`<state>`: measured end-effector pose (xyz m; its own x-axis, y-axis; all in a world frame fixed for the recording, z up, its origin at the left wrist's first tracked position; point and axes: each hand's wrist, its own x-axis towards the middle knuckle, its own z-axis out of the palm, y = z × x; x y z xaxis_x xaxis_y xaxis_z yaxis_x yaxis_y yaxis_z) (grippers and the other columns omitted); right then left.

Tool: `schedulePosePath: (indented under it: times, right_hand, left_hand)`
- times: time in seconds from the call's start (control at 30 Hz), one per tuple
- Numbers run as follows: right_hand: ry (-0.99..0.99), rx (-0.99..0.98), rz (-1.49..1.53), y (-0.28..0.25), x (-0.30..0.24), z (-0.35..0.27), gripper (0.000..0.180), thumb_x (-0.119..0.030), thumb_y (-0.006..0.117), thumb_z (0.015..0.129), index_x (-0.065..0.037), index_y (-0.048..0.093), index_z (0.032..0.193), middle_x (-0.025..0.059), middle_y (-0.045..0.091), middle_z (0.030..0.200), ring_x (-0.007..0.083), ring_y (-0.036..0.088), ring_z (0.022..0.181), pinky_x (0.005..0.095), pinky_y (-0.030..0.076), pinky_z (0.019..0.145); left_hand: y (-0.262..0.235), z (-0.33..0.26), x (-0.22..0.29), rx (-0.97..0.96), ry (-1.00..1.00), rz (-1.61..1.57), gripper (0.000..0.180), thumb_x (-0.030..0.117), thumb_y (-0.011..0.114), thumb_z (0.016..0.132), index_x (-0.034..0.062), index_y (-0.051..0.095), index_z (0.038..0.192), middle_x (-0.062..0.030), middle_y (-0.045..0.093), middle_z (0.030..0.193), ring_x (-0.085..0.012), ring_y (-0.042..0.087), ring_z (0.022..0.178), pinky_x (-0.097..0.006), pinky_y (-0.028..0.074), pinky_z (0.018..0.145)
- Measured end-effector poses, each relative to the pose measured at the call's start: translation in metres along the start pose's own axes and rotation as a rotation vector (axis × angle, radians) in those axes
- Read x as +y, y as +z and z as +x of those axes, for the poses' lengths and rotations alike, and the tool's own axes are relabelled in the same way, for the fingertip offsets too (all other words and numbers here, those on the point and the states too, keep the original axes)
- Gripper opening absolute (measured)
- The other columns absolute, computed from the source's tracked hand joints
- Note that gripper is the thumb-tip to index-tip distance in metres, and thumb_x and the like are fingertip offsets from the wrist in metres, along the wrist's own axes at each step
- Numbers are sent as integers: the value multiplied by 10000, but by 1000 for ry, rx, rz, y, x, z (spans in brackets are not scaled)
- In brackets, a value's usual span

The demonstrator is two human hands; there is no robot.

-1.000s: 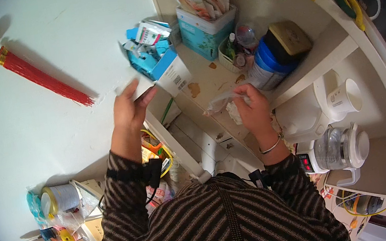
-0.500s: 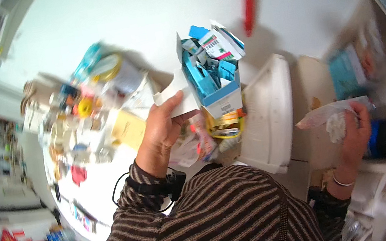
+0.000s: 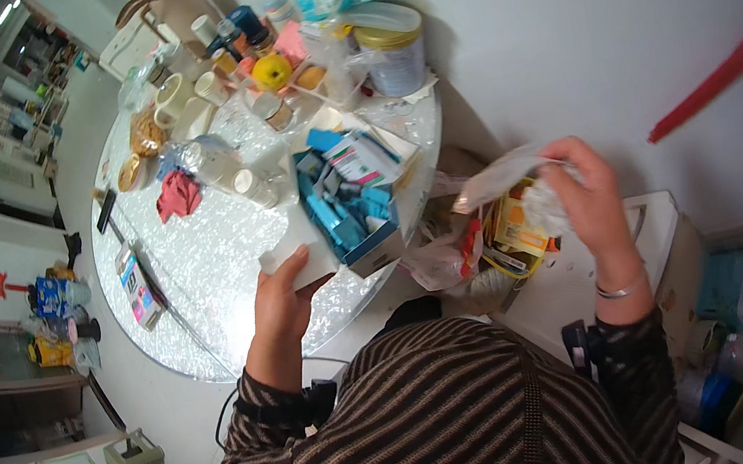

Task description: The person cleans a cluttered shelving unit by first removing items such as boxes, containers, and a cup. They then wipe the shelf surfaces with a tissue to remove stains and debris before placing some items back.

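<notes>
My left hand [image 3: 278, 303] is closed on the white flap of an open carton [image 3: 377, 252], holding it over the near right edge of the round table. Blue and teal packets [image 3: 336, 210] and a white card with a pink stripe [image 3: 362, 161] fill the carton. Pinched in my right hand [image 3: 595, 201] is a thin see-through plastic bag [image 3: 501, 176] with something white and crumpled in or beside it. The right hand hovers over a container of yellow packets [image 3: 518, 226], to the right of the table.
Cups [image 3: 254, 188], jars, a yellow fruit [image 3: 271, 72], a large tin [image 3: 393, 59] and a red cloth [image 3: 178, 195] crowd the shiny round table [image 3: 197, 298]. A white cabinet top [image 3: 639, 233] stands right, below a red hanging strip [image 3: 707, 82].
My view has swung left, showing more of the table. The carton is now over the table edge. My right hand has come up from the shelf area at right with the plastic bag.
</notes>
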<state>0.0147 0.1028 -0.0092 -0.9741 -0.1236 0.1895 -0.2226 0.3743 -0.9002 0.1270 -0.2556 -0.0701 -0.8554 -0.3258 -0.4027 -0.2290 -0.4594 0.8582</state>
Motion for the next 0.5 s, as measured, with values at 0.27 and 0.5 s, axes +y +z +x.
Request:
schedulePosePath:
  times: [0.27,0.5]
  right_hand:
    - [-145,-335,54,168,17,71,177,-181,659,852,-35,687,946,141,711,858,276,692,802,357,531,742]
    - [-53,-532,139,274,-1,78,212,-230,652,856,-42,705,937,134,714,837,269,691,792,358,530,740]
  left_hand:
    - [-103,-43,-9,316,79,-204,353,152,602,923,-11,549,1231,-138,638,1147,-311,620,1090,-535,493,989]
    - [-178,-32,-27,545,253,-327,342,156,636,922,1,546,1213,-98,601,1131,-262,603,1057,-473,524,926]
